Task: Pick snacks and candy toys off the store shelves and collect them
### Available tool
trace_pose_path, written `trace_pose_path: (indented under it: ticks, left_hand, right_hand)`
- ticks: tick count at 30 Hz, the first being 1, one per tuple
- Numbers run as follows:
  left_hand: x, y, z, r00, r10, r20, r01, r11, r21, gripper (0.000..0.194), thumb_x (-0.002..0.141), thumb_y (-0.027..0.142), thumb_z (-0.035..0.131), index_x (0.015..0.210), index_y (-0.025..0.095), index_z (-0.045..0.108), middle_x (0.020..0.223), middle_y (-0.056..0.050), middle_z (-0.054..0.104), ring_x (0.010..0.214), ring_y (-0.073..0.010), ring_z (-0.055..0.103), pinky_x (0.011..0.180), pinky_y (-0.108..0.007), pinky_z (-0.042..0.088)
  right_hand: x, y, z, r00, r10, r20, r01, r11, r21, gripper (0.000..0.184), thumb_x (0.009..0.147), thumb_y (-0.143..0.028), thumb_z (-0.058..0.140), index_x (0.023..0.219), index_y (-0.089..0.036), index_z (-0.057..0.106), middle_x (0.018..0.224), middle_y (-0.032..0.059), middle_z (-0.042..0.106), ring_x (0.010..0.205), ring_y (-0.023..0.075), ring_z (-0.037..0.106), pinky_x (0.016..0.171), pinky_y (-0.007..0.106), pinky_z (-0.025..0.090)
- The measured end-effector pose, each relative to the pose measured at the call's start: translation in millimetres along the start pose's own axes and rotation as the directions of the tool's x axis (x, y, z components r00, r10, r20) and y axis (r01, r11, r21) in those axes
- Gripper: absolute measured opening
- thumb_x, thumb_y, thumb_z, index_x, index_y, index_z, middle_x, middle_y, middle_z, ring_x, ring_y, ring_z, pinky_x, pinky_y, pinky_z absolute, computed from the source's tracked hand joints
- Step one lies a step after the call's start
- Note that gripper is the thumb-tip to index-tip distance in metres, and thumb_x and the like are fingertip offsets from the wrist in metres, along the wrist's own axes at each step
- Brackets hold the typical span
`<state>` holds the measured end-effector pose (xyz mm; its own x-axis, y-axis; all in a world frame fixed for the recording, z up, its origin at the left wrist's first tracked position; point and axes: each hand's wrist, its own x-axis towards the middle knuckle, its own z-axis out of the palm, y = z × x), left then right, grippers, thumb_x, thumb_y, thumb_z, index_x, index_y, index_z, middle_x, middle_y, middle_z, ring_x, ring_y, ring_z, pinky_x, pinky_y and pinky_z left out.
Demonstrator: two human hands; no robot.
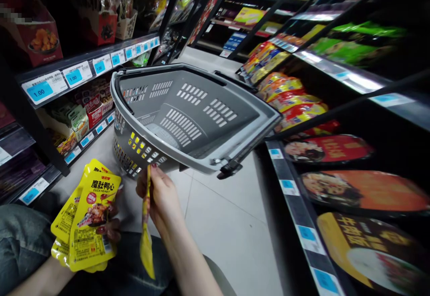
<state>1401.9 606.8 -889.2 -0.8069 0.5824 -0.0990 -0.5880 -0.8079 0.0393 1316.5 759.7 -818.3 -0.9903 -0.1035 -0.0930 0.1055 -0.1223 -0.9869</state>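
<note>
Fanned out in my left hand [112, 229] are several yellow snack packets [92, 217] printed "DUCK HEART", their fronts facing me. The fingers wrap round their right edge, partly hidden behind the packets. My right hand [161, 193] pinches a single yellow packet [147, 233], seen edge-on and hanging downward. A grey plastic shopping basket [198, 108] with slotted walls stands on the floor just beyond both hands. Its inside shows no goods, and yellow shows through the slots of its near wall.
On the left, shelves with price tags [74, 75] hold boxed snacks [101, 25]. To the right, shelves carry bagged noodles [292, 99] and oval packaged meals [363, 190]. The tiled floor [228, 215] runs between them. My jeans-covered knee [20, 238] is at the lower left.
</note>
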Motion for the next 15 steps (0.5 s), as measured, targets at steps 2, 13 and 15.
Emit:
trace_pose_path:
  ticks: [2,13,15]
  left_hand:
    - [2.8,0.2,7.6,0.998,-0.054,-0.028,0.052,0.996,-0.069,0.026,0.084,0.027,0.046,0.107,0.025,0.057,0.077,-0.001,0.060,0.059,-0.0096,0.053,0.058,-0.023,0.044]
    - [-3.7,-10.9,16.6,0.998,-0.061,0.023,0.062,0.996,-0.060,0.012,0.071,0.028,0.064,0.073,0.016,0.067,0.069,-0.004,0.060,0.068,-0.0136,0.052,0.059,-0.021,0.040]
    - [-3.8,-12.2,26.6,0.995,-0.083,0.047,0.084,0.996,-0.025,0.021,0.068,0.028,0.066,0.085,0.015,0.068,0.072,-0.004,0.063,0.065,-0.0120,0.051,0.058,-0.020,0.038]
  right_hand:
    - [1.7,5.4,3.0,0.992,-0.010,0.126,0.017,0.998,-0.054,0.052,0.088,-0.056,0.017,0.061,-0.025,0.048,0.038,-0.0098,0.029,0.031,0.0091,0.023,0.029,0.021,0.027]
    - [-5.3,-1.5,3.9,0.888,-0.015,0.460,-0.418,0.389,0.821,0.040,0.076,-0.056,0.055,0.067,-0.018,0.046,0.052,-0.0099,0.027,0.036,0.0007,0.016,0.036,0.012,0.023]
    - [-3.9,-1.3,1.1,0.883,-0.019,0.469,-0.427,0.381,0.820,0.035,0.081,-0.047,0.052,0.066,-0.018,0.044,0.051,-0.0095,0.028,0.036,0.0011,0.018,0.037,0.012,0.024]
